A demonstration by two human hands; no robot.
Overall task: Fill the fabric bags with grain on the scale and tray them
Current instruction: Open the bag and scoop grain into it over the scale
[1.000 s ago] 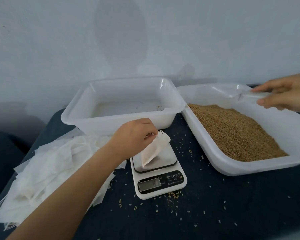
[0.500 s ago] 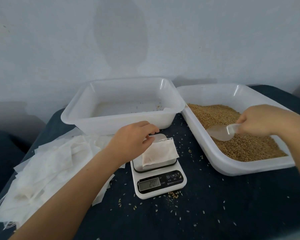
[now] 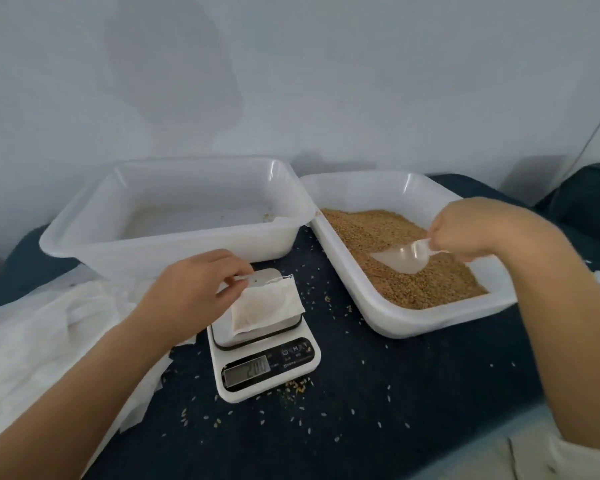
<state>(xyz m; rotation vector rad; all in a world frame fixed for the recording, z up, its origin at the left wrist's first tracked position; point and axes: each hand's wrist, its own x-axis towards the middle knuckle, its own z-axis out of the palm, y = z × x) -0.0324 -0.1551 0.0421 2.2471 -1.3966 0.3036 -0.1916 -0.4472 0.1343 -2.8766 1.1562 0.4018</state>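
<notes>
Grain tray (image 3: 440, 317), 3 o'clock of the scale (image 3: 264, 358), holds grain (image 3: 378, 230). Right hand (image 3: 465, 237) grips the scoop (image 3: 404, 258) on it. Left hand (image 3: 194, 289) pinches the fabric bag (image 3: 267, 306) lying on the scale. Rear tray (image 3: 174, 251) holds stray grains.

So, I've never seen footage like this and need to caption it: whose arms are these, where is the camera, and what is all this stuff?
There is no machine here: the arms are a person's, filmed by a camera worn on their head, looking forward and down. There is only this one view.

On a dark cloth-covered surface stands a small kitchen scale. A fabric bag lies on its platform, and the left hand pinches the bag's top edge. Beside that arm lies a pile of spare bags.

Behind the scale is a white tub holding only a few stray grains. To its right, a second tub holds brown grain. The right hand grips a clear plastic scoop at the grain. Loose grains are scattered over the cloth.
</notes>
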